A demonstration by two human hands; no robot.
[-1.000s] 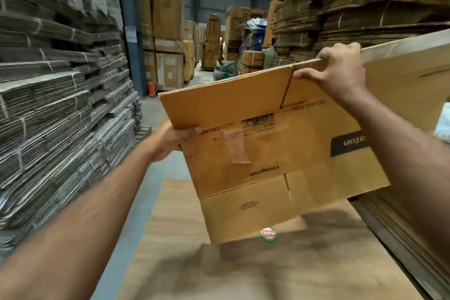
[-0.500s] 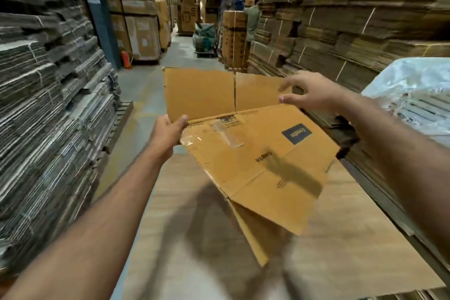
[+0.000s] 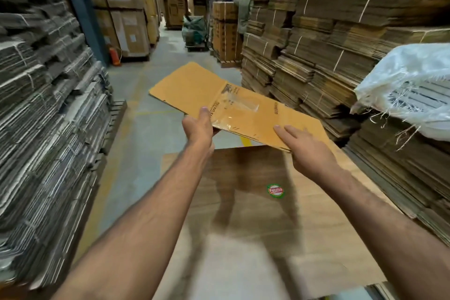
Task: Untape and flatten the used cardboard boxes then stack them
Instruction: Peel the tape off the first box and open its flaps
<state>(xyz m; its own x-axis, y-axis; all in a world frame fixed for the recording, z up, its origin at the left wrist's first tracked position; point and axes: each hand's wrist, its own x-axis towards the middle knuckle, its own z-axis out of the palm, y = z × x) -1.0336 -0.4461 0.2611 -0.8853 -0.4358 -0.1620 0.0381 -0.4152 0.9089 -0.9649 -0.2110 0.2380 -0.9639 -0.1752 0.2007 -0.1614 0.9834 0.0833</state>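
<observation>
Between tall walls of bundled, flattened brown cardboard (image 3: 48, 129) on both sides of a warehouse aisle, a wide pale-brown corrugated sheet with a round green-and-red sticker (image 3: 255, 238) lies as the top of the stack below the arms. Above its far edge hangs the flattened yellow-brown cardboard box (image 3: 233, 109), strips of clear tape still shining on its face. A second ago it stood nearly upright; now it has swung down almost level, which I judge means flattening is finished and laying it on the stack is the step in hand. The left hand (image 3: 198, 126) pinches the box's near-left edge, thumb on top and fingers hidden beneath. The right hand (image 3: 304, 148) rests on the near-right corner, fingers straight and slightly spread on the top face.
</observation>
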